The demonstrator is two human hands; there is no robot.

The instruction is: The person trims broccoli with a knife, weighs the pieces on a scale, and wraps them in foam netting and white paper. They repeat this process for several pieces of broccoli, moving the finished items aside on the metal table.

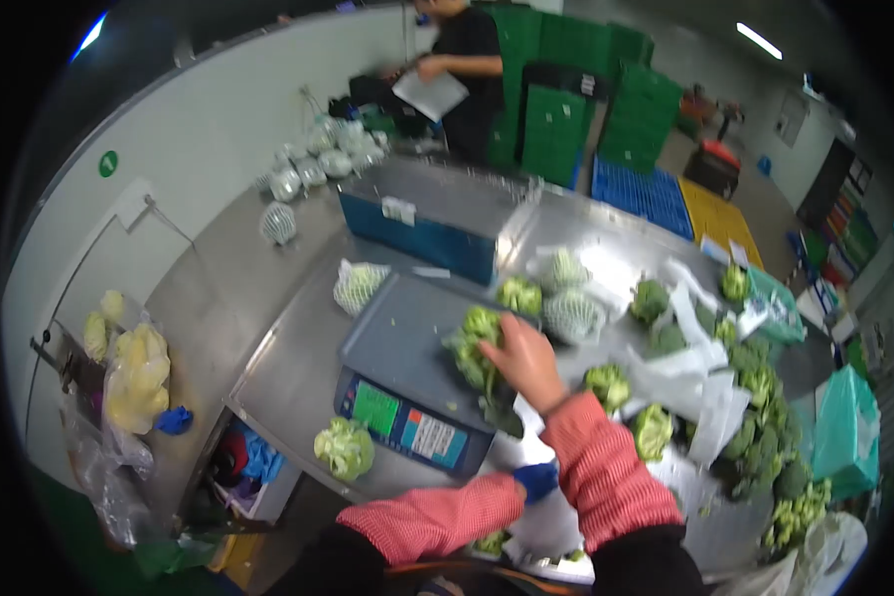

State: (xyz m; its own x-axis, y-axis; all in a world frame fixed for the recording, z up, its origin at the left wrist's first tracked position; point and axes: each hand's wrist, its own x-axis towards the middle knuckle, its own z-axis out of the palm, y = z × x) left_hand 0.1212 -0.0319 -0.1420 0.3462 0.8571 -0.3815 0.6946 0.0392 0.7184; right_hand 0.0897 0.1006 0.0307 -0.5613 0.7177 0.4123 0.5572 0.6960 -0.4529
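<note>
My right hand, bare, has its fingers closed around a light green broccoli head over the right part of the grey scale platform. A darker green piece hangs below that head. My left hand, in a blue glove, is lower down by a white sheet; its fingers are hidden. The scale's display panel faces me. At its lower left lies a pale green head. Heads in white foam nets sit beyond my right hand.
Loose broccoli and white foam strips are piled at right. A blue-sided metal box stands behind the scale. Net-wrapped items are at far left. A person in dark clothing holds a paper near green crates.
</note>
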